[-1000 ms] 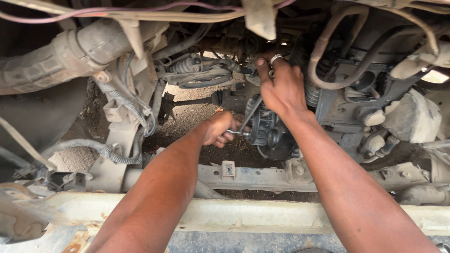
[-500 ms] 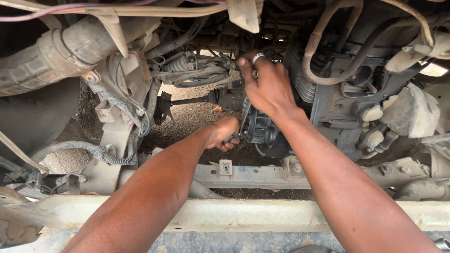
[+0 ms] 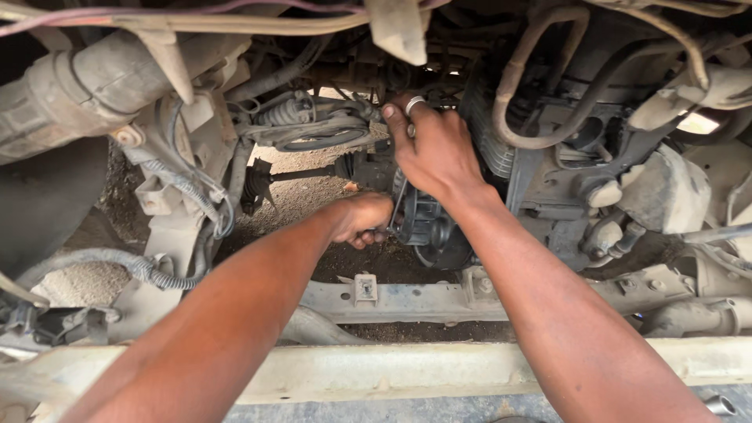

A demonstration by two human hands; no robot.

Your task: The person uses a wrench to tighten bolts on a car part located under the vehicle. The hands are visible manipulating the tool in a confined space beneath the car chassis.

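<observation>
Black and ribbed, the round engine part [image 3: 427, 227] sat low in the engine bay, just above the dusty crossmember [image 3: 407, 298] and to the right of the drive shaft [image 3: 301, 174]. The left hand [image 3: 362, 219] was curled shut beside that part's left edge, its fingers closed around something small that the pictures did not show clearly, perhaps a tool's handle. The right hand [image 3: 439, 149], wearing a ring [image 3: 413, 102], lay spread over the top of the part, fingers reaching up toward the clutter of hoses [image 3: 540, 117] behind it; whether it gripped anything could not be told. Judging by its cast body and its metal surroundings, the part would likely prove heavy and stiff, not fragile, though a coat of oily grime could make it slippery. Its ribbed rim looked like the surest place to take hold, with a palm beneath to carry the weight. Sandy ground [image 3: 294, 200] showed through the gap below the shaft.
</observation>
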